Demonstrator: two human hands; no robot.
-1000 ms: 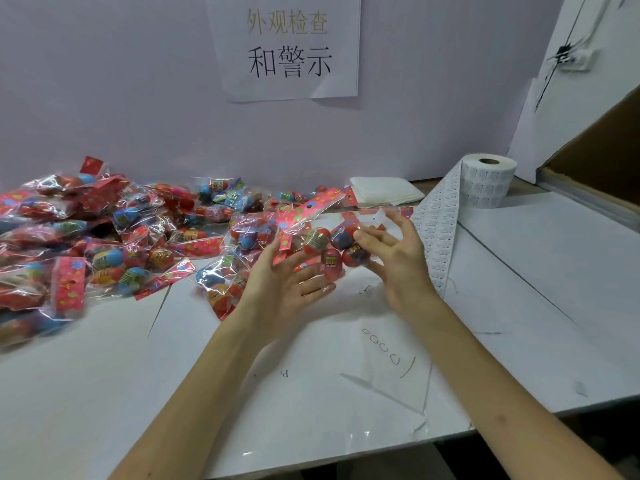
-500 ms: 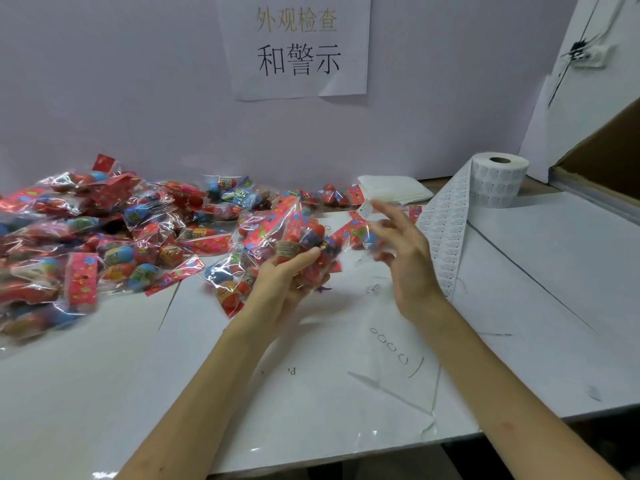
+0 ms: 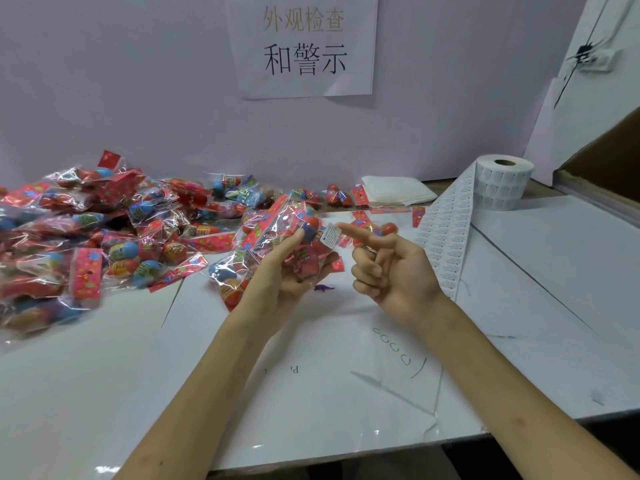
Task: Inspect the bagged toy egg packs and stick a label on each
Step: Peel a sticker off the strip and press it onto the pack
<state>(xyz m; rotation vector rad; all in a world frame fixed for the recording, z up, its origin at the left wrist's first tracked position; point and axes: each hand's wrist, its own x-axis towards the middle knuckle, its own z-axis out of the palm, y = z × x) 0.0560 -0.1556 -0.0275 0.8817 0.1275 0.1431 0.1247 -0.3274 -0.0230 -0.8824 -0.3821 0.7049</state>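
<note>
Crinkly clear-plastic pack of red and blue toy eggs is gripped in my left hand, the straight forefinger of my right hand touching its small white paper label.

Soft, even indoor light, fairly bright; lilac cast on wall. Faint diffuse shadows on white table, small glare near its front edge. Cellophane toy egg packs sparkle, smeared at far left. Wide-angle bowing at edges; centre sharp.

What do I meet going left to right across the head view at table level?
First the pile of bagged egg packs → held pack → right hand → label strip → label roll.
</note>
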